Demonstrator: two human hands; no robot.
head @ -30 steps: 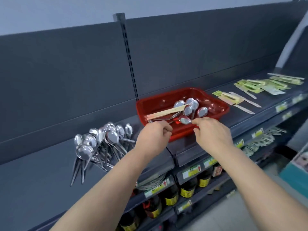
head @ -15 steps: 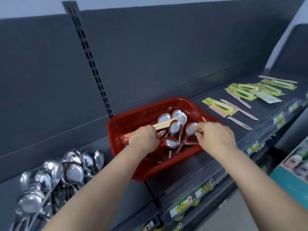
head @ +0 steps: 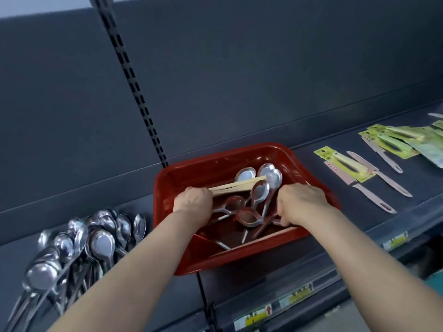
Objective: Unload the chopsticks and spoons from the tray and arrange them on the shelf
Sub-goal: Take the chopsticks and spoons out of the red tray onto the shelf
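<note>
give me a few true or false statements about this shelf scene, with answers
1. The left hand grips chopsticks. True.
2. The tray is blue. False: it is red.
3. A spoon pile lies on the shelf left of the tray. True.
4. The tray holds only chopsticks. False: several spoons lie in it too.
5. Knives lie on the shelf right of the tray. True.

Left hand (head: pixel 193 200), right hand (head: pixel 300 202) — curled fists
</note>
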